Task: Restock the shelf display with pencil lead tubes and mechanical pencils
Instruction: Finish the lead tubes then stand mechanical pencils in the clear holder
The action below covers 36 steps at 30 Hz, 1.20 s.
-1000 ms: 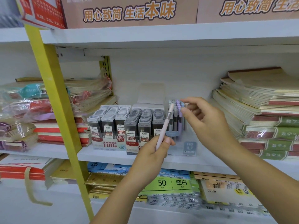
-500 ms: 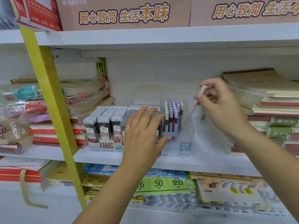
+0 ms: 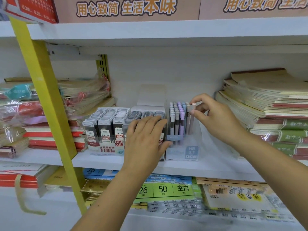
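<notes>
At a stationery shelf (image 3: 103, 161), my right hand (image 3: 215, 117) pinches the cap end of a pale pink mechanical pencil (image 3: 191, 124) between thumb and forefinger, with the fingers (image 3: 194, 112) curled round its top. The pencil stands close to upright at the right-hand edge of the rows of pencils packed in the clear display box (image 3: 191, 153). Its lower part is inside the box, just beside a grey pencil, and I cannot tell whether its tip has reached the bottom. My left hand (image 3: 145, 140) is released and grasps nothing. Its straight fingers (image 3: 150, 124) are spread across the front of the dark lead tubes (image 3: 146, 114) just left of the box, and its thumb touches the box's front left corner. A white tray of 0.5 lead tubes (image 3: 106, 127) sits directly beside the dark ones on their left. Stacked notebooks (image 3: 266, 104) rise to the right, apart from the box. Plastic-wrapped bundles (image 3: 80, 95) lie to the left, partly behind a slanting yellow upright (image 3: 46, 97). Green-labelled packs (image 3: 163, 189) show on the shelf below, under my forearms.
</notes>
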Each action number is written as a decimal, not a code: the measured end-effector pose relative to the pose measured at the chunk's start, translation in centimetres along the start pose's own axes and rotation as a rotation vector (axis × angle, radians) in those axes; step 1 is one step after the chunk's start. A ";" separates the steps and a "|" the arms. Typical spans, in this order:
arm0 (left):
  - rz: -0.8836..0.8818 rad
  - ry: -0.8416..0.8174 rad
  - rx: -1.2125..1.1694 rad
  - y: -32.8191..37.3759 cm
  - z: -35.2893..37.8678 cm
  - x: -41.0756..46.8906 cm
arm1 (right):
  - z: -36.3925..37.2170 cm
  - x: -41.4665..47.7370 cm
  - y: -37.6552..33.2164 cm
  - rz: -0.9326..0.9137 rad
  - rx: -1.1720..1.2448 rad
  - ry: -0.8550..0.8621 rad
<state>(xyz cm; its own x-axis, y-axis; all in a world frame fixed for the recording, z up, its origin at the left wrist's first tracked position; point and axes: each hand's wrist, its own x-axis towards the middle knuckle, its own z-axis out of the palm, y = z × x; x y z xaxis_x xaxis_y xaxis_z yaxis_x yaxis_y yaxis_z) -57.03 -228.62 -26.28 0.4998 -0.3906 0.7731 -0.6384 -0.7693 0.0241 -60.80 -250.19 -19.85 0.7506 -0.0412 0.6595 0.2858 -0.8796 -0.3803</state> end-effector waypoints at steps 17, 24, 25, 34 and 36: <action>0.009 0.024 -0.022 -0.2 0.3 -0.1 | 1.3 0.5 1.1 0.012 -0.161 0.046; 0.014 0.017 -0.067 0.2 -0.6 0.0 | 0.9 -0.5 0.9 0.165 -0.034 0.000; 0.014 0.030 -0.086 0.3 -0.8 -0.2 | 0.6 -1.4 0.5 0.180 0.014 0.043; 0.004 -0.095 -0.457 0.4 3.8 -17.3 | 6.8 -21.8 -0.7 0.286 0.374 0.232; -0.162 -0.359 -0.507 0.1 6.8 -23.7 | 11.4 -28.1 1.1 0.467 0.330 0.054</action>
<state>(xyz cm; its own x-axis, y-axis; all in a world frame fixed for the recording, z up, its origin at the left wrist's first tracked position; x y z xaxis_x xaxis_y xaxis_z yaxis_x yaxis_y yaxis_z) -64.99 -222.83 -48.91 0.7217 -0.5026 0.4760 -0.6922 -0.5325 0.4872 -74.76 -244.65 -46.17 0.8129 -0.4217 0.4016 0.1082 -0.5683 -0.8157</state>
